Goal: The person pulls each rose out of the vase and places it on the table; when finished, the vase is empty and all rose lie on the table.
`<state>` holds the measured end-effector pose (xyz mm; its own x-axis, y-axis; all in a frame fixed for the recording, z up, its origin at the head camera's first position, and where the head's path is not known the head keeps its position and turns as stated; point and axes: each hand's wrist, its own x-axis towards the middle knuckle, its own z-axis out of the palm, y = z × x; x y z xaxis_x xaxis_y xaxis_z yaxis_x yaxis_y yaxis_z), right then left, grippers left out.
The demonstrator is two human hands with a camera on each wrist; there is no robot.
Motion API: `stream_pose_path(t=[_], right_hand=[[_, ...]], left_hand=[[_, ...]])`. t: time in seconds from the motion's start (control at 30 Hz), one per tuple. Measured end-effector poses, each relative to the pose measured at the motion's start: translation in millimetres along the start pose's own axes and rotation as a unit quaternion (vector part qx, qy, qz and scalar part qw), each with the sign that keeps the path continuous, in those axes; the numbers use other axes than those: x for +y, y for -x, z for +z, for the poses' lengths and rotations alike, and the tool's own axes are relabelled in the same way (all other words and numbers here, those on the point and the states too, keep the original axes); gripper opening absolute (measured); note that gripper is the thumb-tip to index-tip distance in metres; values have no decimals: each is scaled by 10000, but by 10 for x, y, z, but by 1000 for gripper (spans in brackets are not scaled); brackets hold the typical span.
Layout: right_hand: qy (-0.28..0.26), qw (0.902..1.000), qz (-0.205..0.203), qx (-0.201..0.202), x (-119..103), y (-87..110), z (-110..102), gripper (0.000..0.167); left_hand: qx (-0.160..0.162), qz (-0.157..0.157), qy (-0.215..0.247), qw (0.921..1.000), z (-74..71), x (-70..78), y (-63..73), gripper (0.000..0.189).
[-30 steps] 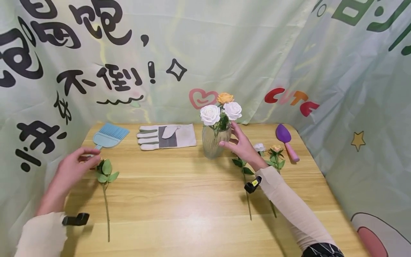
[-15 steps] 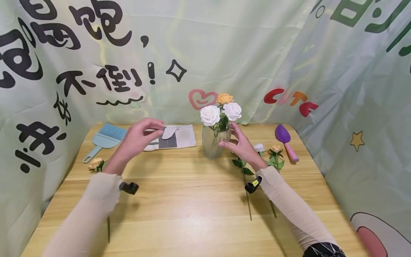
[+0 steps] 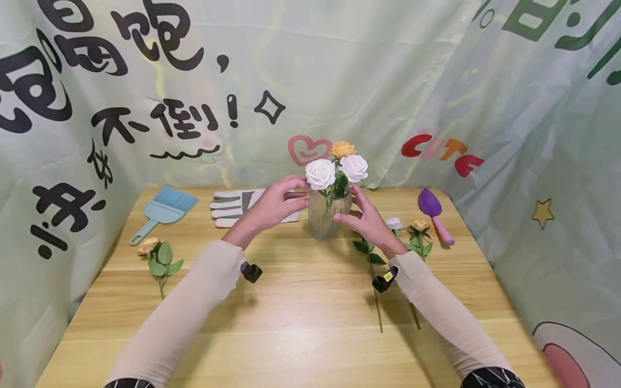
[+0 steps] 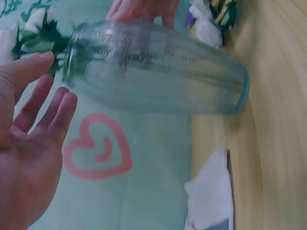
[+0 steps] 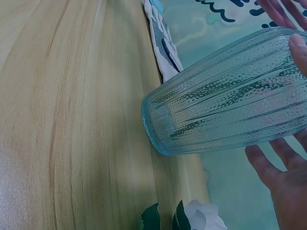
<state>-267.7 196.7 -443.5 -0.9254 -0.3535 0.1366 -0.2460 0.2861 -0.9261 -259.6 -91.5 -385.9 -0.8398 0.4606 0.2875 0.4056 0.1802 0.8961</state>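
Observation:
A ribbed clear glass vase [image 3: 322, 216] stands upright on the table, holding two white roses [image 3: 320, 174] and an orange rose [image 3: 343, 149] with green leaves. On its right side my right hand [image 3: 372, 222] grips it, thumb in front and fingers round the far side, as the right wrist view [image 5: 288, 184] also suggests. From the left, my left hand [image 3: 275, 202] reaches beside the vase's rim and the nearer white rose. Its fingers are spread and apart from the glass in the left wrist view, holding nothing.
A peach rose [image 3: 147, 246] lies at the left, below a blue dustpan-shaped brush [image 3: 167, 207]. Behind my left hand lies a grey-white glove [image 3: 230, 207]. Another white rose [image 3: 394, 223], a peach rose [image 3: 419, 226] and a purple trowel [image 3: 430, 203] lie right of the vase.
My left hand has left the peach rose at the left and moved rightward across the glove to the vase. The right hand has stayed at the vase.

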Motion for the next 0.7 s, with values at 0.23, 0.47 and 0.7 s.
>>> stream_pose_path(t=[0.23,0.47,0.7], right_hand=[[-56,10000,-29,-9,31,-19,4,97],[-35,10000,-33,-47,41,-20,-8,96],[-32,10000,23,4,51,-27,-9,96]], left_hand=[[5,126,-909,9958,120,68,-91,39],[120,313,-1296,9910,201,74,-156,32],[254,456,-1551,9865,280,62,-179,31]])
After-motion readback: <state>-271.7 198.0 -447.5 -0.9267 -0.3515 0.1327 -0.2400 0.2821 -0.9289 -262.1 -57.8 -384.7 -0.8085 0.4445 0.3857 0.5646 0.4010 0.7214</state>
